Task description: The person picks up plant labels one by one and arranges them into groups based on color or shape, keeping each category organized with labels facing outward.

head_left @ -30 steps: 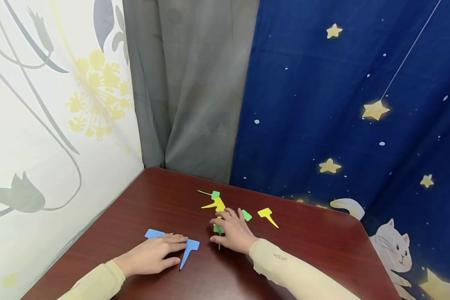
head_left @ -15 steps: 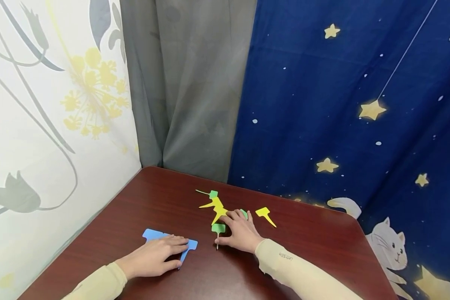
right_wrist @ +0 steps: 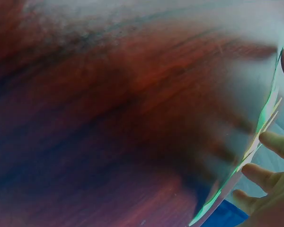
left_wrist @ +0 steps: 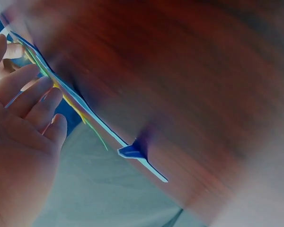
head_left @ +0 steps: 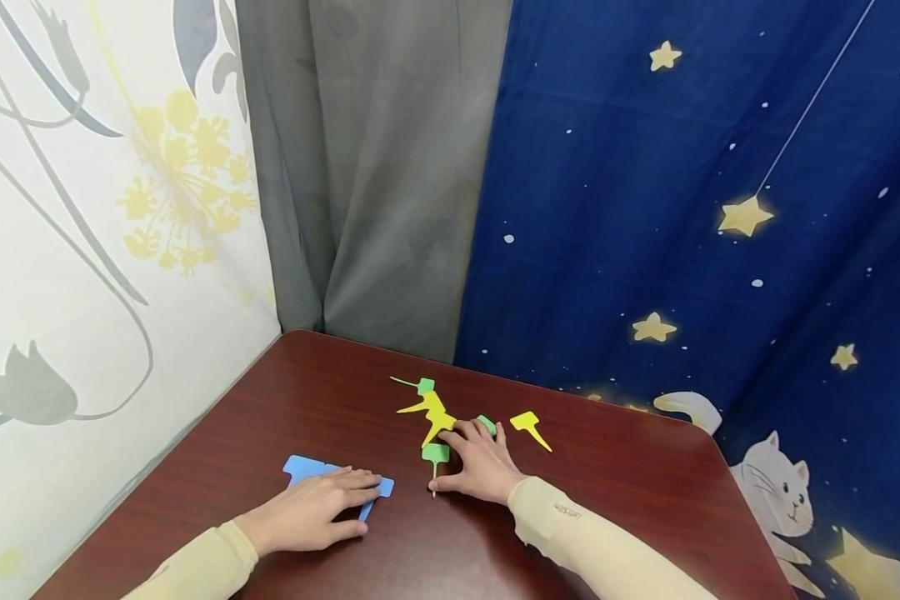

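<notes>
My left hand [head_left: 311, 510] rests with extended fingers on blue T-shaped plant labels [head_left: 302, 466], partly covering them. In the left wrist view, a blue label [left_wrist: 104, 124] appears nearly edge-on beyond the fingers. To the right, my right hand [head_left: 483, 468] is spread over the table, its thumb touching the stem of a green T-shaped label [head_left: 436, 452]. Its fingertips reach a yellow label [head_left: 439, 422], and another green label [head_left: 486, 423] shows partly behind the fingers. Edge-on green labels [right_wrist: 264, 116] run beside the fingertips in the right wrist view.
Farther back lie another yellow label [head_left: 432, 402] and a green label [head_left: 425, 385]. A separate yellow label [head_left: 526, 421] lies right of the right hand. The dark red-brown table [head_left: 330, 375] meets a grey curtain [head_left: 397, 208] and a blue starry curtain [head_left: 607, 250].
My right hand has shifted slightly right, uncovering more of the yellow and green labels, then stays nearly still. The left hand keeps its place on the blue labels, its fingers a little farther right.
</notes>
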The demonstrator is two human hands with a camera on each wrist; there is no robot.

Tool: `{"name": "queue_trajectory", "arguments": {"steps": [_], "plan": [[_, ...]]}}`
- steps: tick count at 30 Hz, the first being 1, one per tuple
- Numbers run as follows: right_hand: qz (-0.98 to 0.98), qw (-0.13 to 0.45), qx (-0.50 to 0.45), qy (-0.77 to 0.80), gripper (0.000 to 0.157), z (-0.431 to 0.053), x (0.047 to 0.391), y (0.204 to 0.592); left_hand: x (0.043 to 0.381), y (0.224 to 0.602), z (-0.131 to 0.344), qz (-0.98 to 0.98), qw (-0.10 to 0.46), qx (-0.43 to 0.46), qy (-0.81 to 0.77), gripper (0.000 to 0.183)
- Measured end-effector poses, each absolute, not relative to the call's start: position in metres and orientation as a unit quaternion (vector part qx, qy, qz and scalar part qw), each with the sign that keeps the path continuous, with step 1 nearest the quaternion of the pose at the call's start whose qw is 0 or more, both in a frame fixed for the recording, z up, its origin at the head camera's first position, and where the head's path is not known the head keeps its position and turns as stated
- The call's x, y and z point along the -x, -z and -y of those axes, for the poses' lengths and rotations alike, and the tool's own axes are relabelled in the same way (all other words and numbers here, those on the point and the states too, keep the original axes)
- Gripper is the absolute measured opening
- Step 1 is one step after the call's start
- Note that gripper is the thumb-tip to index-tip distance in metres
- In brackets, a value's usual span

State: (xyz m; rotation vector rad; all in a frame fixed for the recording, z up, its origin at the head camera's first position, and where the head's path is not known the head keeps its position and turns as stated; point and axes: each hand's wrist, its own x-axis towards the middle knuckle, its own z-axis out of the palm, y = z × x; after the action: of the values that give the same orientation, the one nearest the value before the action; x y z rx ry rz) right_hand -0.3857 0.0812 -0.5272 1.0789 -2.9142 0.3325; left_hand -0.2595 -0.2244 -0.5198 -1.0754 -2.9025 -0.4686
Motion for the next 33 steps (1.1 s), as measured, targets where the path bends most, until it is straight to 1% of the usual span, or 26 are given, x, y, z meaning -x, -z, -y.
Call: {"name": "queue_trajectory", "arguments": {"steps": [5,11,24,27,29,33], "plan": [[0.933,0.006,-0.342,-0.112,0.082,-0.0813,0.3867,0.5301,0.2595,0.5212,0.2245,0.928,0.003,0.345,0.14,0.051],[0.936,0.029,-0.329,-0.124,0.077,-0.078,0.3834,0.5276,0.2596,0.5188,0.2241,0.929,0.001,0.344,0.138,0.051],[0.932,0.08,-0.305,-0.176,0.047,-0.0719,0.3791,0.5277,0.2603,0.5179,0.2234,0.929,0.002,0.341,0.142,0.048],[0.928,0.065,-0.305,-0.206,0.039,-0.0727,0.3791,0.5277,0.26,0.5182,0.2235,0.93,-0.002,0.339,0.144,0.048],[0.923,0.045,-0.303,-0.233,0.036,-0.0733,0.3791,0.5267,0.2601,0.5177,0.2234,0.931,-0.008,0.336,0.145,0.049],[0.918,0.006,-0.29,-0.27,0.037,-0.075,0.3798,0.5225,0.2609,0.5159,0.2228,0.931,-0.018,0.332,0.148,0.049]]}}
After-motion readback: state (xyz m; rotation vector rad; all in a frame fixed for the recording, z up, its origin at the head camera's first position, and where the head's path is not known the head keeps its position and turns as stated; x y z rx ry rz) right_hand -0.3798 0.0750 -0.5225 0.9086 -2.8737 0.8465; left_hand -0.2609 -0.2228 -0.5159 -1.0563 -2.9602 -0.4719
